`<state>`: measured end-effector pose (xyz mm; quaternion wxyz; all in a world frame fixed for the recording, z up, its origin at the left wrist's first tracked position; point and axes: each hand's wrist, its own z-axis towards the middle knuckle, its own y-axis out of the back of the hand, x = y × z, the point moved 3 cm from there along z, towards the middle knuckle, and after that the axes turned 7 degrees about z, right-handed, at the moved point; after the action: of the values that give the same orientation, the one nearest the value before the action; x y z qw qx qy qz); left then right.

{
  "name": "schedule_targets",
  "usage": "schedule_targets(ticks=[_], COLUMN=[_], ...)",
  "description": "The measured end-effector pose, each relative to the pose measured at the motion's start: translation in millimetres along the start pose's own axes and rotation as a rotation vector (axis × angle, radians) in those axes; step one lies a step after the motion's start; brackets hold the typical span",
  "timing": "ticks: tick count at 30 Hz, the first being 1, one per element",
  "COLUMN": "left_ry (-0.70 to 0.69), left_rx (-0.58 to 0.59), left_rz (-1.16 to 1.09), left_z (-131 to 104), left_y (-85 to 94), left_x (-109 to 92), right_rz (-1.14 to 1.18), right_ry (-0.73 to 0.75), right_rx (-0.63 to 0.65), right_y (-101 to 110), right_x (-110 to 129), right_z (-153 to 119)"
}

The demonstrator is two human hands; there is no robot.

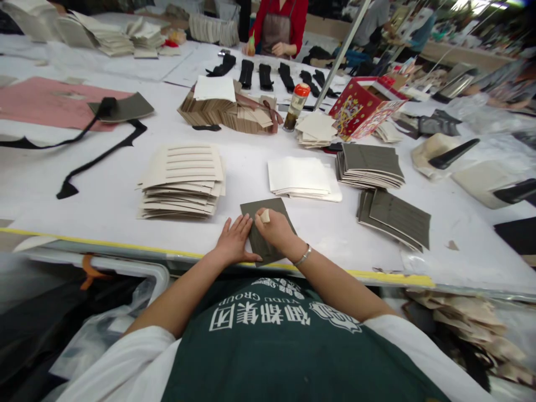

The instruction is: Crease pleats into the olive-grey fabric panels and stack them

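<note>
A dark grey rectangular panel [260,245] lies on the white table near its front edge. My left hand [233,240] rests flat on the panel's left side, thumb and fingers spread. My right hand [276,230] is closed in a fist over the panel, and the end of a small cream-coloured tool [265,216] pokes out at the top. The tool's lower end is hidden under the hand. Behind the panel sits a stack of white sheets [299,176]. Left of it stands a taller stack of cream panels [184,178] with raised strips across the top one.
On the right are two piles of grey panels [371,162], [400,215]. Further back stand a row of brown card pieces [228,114], an orange-capped bottle [297,106] and a red box [360,106]. Black straps [103,156] lie left. A person in red [278,28] is across the table.
</note>
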<state>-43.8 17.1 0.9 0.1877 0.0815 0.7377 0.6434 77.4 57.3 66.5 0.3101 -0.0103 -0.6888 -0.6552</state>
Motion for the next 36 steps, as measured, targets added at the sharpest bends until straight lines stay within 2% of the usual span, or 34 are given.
schedule_targets(ticks=[4,6,8,12,14,16,21,23,25,27,32,34,36], left_ry=[-0.009,-0.018,-0.021,-0.003,0.005,0.007,0.0,-0.017,-0.046,-0.061,0.022,0.043,0.056], left_rx=[-0.014,-0.028,-0.041,-0.052,-0.055,-0.059,-0.047,-0.032,-0.02,-0.045,-0.232,-0.271,-0.287], left_rz=[-0.021,-0.03,-0.04,-0.063,-0.07,-0.074,-0.103,-0.146,-0.218,-0.296,-0.347,-0.316,-0.289], left_z=[1,1,0,-1,-2,-2,-1,0,2,5,14,15,16], left_y=[-2.1,-2.7,-2.6,-1.6,-1.5,-2.0,-2.0,0.2,2.7,4.7,3.6,2.1,1.9], left_x=[0,1,1,2,2,1,3,9,18,26,35,33,31], right_rz=[0.092,0.117,0.105,0.007,-0.033,-0.037,0.131,0.257,0.369,0.377,0.161,0.081,0.052], right_ry=[0.049,0.051,0.039,0.018,0.013,0.013,-0.007,-0.052,-0.113,-0.11,0.007,0.017,0.039], right_rx=[0.058,0.052,0.019,-0.01,0.036,0.084,0.194,0.234,0.232,0.165,0.008,-0.014,-0.005], right_y=[4,4,1,-4,-4,-2,8,9,7,4,-9,-13,-14], right_x=[-1,-2,-3,-1,1,3,2,-2,-6,-7,7,13,16], right_z=[-61,-67,-48,9,16,0,-69,-79,-71,-49,10,12,-3])
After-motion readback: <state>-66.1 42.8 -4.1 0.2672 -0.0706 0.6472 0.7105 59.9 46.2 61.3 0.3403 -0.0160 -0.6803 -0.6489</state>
